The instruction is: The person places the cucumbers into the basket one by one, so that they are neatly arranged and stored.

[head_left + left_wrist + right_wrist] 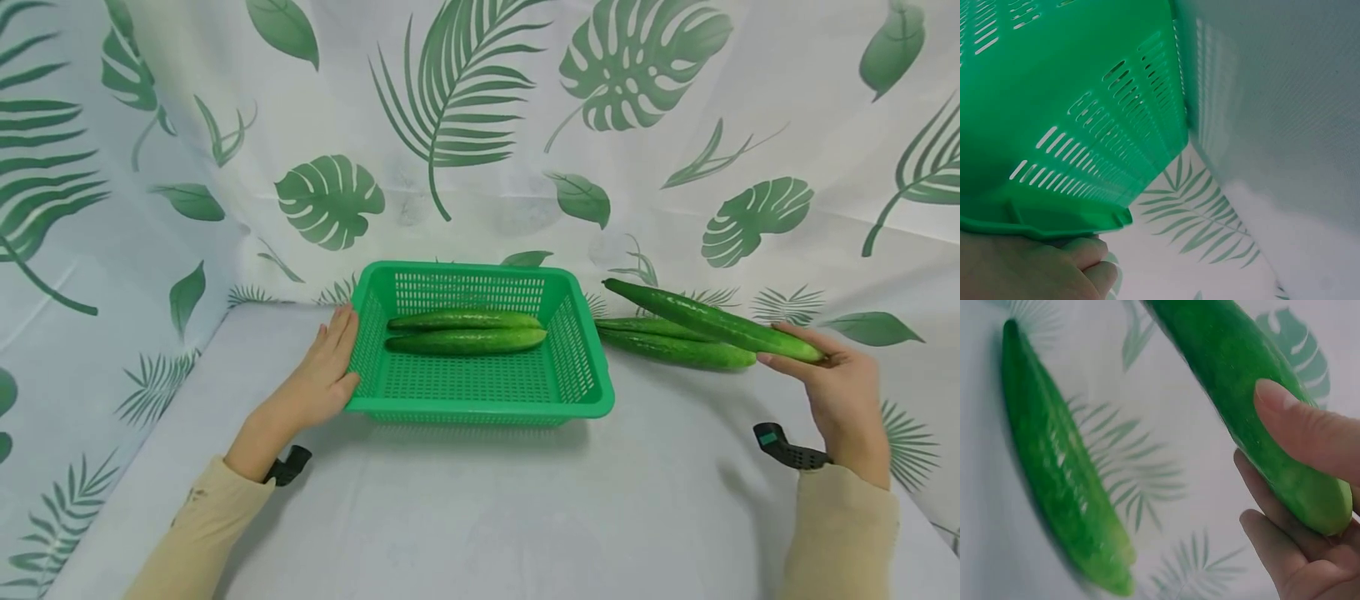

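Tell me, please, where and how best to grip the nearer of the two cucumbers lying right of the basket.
I'd grip the nearer cucumber by its pale, blunt end, coming from above and the right. That end points away from the green basket, while the narrower end lies close to it. The farther cucumber runs alongside, probably leaving less room there.

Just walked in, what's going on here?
A person's right hand holds a cucumber by its paler end, raised clear of two more cucumbers lying on the white surface, right of the green basket. The left hand touches the basket's left side, fingers straight. Inside, two other cucumbers lie side by side.
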Demonstrator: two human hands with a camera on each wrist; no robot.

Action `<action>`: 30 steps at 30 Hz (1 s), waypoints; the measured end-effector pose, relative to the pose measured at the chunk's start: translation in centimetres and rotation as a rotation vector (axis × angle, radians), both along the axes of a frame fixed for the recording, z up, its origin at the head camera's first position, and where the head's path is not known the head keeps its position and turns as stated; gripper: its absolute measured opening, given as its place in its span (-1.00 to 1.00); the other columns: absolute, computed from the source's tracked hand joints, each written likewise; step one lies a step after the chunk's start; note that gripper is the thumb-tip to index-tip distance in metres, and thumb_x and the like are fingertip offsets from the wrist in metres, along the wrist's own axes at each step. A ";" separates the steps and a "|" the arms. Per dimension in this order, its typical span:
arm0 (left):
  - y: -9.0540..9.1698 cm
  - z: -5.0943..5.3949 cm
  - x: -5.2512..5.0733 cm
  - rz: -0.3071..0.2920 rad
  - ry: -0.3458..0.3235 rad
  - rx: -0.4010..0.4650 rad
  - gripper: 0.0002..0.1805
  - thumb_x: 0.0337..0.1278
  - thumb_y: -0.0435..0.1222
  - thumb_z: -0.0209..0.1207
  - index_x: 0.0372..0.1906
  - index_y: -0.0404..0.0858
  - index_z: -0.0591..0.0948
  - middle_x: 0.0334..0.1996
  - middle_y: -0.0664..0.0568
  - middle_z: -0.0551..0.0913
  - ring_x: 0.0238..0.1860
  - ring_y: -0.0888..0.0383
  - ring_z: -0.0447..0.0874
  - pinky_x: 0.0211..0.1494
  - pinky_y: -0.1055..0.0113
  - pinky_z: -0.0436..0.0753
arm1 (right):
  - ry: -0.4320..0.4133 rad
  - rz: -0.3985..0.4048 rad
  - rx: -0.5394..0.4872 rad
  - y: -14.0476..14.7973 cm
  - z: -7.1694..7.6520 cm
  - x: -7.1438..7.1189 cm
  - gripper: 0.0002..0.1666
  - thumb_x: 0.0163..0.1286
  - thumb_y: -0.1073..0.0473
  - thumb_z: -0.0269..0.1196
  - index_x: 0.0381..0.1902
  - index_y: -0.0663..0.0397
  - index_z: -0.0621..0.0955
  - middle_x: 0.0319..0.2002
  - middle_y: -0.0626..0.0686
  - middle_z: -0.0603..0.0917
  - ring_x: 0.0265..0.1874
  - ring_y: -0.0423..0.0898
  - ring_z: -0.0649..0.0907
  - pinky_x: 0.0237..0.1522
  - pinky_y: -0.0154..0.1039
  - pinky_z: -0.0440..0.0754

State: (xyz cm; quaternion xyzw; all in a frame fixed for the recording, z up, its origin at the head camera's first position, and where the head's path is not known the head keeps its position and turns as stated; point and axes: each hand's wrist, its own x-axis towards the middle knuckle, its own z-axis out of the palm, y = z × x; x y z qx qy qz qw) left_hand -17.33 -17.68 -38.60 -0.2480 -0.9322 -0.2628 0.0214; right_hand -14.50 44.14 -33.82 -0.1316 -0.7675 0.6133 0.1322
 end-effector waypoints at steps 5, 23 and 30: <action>0.0 0.0 0.0 0.000 -0.001 -0.003 -0.17 0.21 -0.43 -0.15 0.50 -0.57 -0.22 0.55 -0.35 -0.35 0.55 -0.20 -0.45 0.52 -0.13 -0.28 | 0.047 -0.021 -0.048 -1.8 1.5 0.2 -0.26 0.06 0.28 0.53 0.26 -0.01 0.62 0.06 -0.21 0.46 -0.04 -0.29 0.41 -0.19 -0.64 0.49; 0.0 -0.1 -0.3 -0.006 0.004 -0.005 -0.17 0.22 -0.43 -0.15 0.50 -0.57 -0.23 0.54 -0.37 -0.36 0.55 -0.22 -0.44 0.52 -0.14 -0.29 | 0.326 0.198 -0.134 -10.2 2.7 -1.2 -0.39 0.08 0.54 0.42 0.16 0.37 0.61 0.04 0.03 0.60 -0.19 -0.16 0.61 -0.25 -0.50 0.62; -0.1 0.0 -0.2 -0.006 0.012 0.002 -0.18 0.21 -0.44 -0.15 0.50 -0.58 -0.22 0.54 -0.37 -0.36 0.55 -0.25 -0.42 0.52 -0.15 -0.28 | 0.240 0.252 -0.019 -13.4 2.0 -1.8 -0.41 0.11 0.43 0.46 0.16 0.27 0.64 0.00 0.01 0.58 -0.18 -0.14 0.60 -0.23 -0.49 0.61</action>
